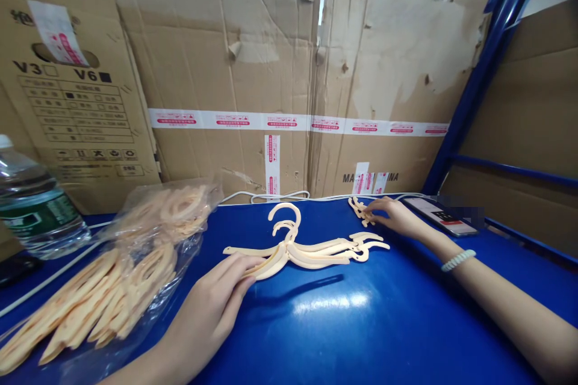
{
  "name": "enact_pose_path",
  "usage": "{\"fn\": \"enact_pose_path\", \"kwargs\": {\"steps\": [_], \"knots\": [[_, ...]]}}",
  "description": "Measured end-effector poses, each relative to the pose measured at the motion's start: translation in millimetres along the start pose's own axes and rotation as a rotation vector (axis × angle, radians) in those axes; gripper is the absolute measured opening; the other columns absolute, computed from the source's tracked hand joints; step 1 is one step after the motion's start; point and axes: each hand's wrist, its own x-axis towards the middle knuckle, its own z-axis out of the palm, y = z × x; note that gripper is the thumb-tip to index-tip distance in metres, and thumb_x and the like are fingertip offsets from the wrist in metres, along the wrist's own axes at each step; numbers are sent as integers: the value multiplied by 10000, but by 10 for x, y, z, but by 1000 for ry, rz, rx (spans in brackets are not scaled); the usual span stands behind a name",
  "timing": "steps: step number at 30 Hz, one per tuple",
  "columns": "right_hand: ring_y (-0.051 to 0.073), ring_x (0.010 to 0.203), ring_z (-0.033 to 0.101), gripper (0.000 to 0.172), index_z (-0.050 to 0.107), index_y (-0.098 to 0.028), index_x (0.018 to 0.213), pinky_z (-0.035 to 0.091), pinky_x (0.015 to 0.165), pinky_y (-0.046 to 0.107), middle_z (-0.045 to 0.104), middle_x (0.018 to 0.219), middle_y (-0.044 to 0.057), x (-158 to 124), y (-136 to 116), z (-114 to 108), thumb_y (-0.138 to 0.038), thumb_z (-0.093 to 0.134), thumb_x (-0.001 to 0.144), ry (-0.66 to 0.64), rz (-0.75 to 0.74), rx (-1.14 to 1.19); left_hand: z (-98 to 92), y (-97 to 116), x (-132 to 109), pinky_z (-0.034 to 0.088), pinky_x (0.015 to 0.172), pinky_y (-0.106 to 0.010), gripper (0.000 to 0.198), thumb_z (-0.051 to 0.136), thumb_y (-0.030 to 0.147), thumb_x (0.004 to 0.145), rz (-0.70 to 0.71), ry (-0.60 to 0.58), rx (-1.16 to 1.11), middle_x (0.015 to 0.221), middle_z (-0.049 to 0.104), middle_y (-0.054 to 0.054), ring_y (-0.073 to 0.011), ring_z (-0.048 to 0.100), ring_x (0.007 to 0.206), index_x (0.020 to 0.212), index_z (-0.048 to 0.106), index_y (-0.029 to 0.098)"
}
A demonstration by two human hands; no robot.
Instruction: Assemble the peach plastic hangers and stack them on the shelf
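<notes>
At left, a plastic bag (184,258) holds folded hangers (149,283); cardboard (226,84) bounds the far side. Your left hand (221,289) pinches the centre hangers (316,248); your right hand (392,215), half-curled, touches small pieces (356,207) far right, grip unclear.

From the hangers (289,248), the bench (361,337) is free toward five o'clock; a bag (183,261) blocks nine, cardboard (226,156) twelve, a phone (440,216) three.
</notes>
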Motion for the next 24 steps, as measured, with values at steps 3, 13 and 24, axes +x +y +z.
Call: {"fn": "enact_pose_path", "kwargs": {"steps": [3,13,24], "knots": [[290,877,647,141,758,-237,789,476,833,413,746,896,64,1,4,17,-307,649,734,11,10,35,-30,34,25,561,820,-267,237,415,225,954,11,7,10,1051,707,-44,-197,687,962,1098,602,250],[257,802,605,254,745,-209,786,480,782,394,649,846,89,0,-143,0,-417,599,796,400,129,151,-23,26,24,558,851,-263,235,429,237,952,23,38,14,1097,703,-25,-197,678,1007,1122,589,272],[177,529,601,406,651,-173,954,450,494,284,641,624,25,-86,-711,36,-551,565,833,634,324,573,-58,38,56,569,845,-285,250,446,265,944,28,81,47,1098,711,-45,-222,691,993,1139,603,262]]}}
